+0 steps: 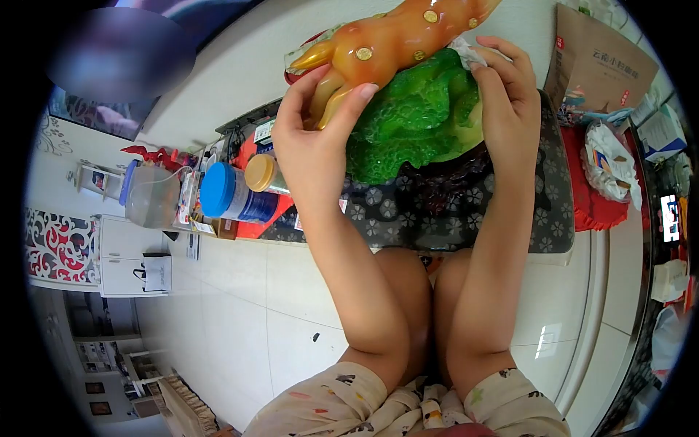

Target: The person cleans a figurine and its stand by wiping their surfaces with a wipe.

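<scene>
A glossy ornament stands before me, with green cabbage-like leaves (408,120), an orange upper part (389,44) dotted with gold coins, and a dark base (448,178). At its left, my left hand (317,124) is closed around a golden, pointed piece of the orange part, thumb on the near side. My right hand (510,98) pinches a crumpled white tissue (466,52) against the upper right of the leaves. Some fingertips of both hands are hidden behind the ornament.
The ornament rests on a dark flower-patterned surface (542,211). Left of it are a blue-lidded jar (218,189), a yellow-lidded jar (258,173) and a clear container (153,197). A brown paper bag (601,62) and a plastic bag (610,160) are on the right.
</scene>
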A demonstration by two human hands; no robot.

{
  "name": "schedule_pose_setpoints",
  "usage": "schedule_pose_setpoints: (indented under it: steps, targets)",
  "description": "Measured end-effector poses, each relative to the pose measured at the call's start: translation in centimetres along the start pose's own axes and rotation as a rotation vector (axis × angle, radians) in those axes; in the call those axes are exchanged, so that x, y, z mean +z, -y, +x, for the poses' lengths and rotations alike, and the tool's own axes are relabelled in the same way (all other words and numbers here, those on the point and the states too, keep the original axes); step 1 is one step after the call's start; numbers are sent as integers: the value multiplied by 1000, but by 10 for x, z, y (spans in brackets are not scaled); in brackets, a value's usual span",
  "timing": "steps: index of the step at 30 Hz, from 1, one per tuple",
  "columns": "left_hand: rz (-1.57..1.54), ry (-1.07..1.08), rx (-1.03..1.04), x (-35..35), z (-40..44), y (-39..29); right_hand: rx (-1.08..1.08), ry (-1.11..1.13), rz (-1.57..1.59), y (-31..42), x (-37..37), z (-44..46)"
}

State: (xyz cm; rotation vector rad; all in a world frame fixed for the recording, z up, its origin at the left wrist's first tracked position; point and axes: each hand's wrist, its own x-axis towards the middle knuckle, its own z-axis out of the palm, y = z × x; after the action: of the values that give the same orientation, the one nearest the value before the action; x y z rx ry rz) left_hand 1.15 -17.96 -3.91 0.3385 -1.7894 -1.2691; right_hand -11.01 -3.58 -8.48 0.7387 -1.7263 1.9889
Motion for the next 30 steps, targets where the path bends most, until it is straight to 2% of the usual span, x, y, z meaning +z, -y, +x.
schedule_pose_setpoints:
  steps: [6,10,13,16,19,20,23,26,29,30]
  targets:
    - [16,-15,-3,2,-2,-4,272,-85,387,8,-2,1]
    - [15,-11,-9,2,-1,-4,380,-234,651,23,-8,0]
    - [16,-9,-9,1,-1,-4,418,-268,602,27,-8,1]
    - [6,-15,5,2,-2,-3,356,-221,468,12,-5,-1]
    - [-9,-10,3,3,-2,-3,101,-126,248,-1,2,0]
    - [2,-12,2,2,-1,-2,9,-59,-33,-9,1,0]
    - [18,-16,0,1,-1,0,-49,-16,-72,-7,1,5]
    - [9,-18,-7,1,-1,0,-156,22,-237,-2,-5,12]
    - [16,-20,-17,2,-2,-2,-118,12,-183,-4,-5,17]
    - [20,-22,-11,2,-2,-1,-69,10,-80,-7,-7,19]
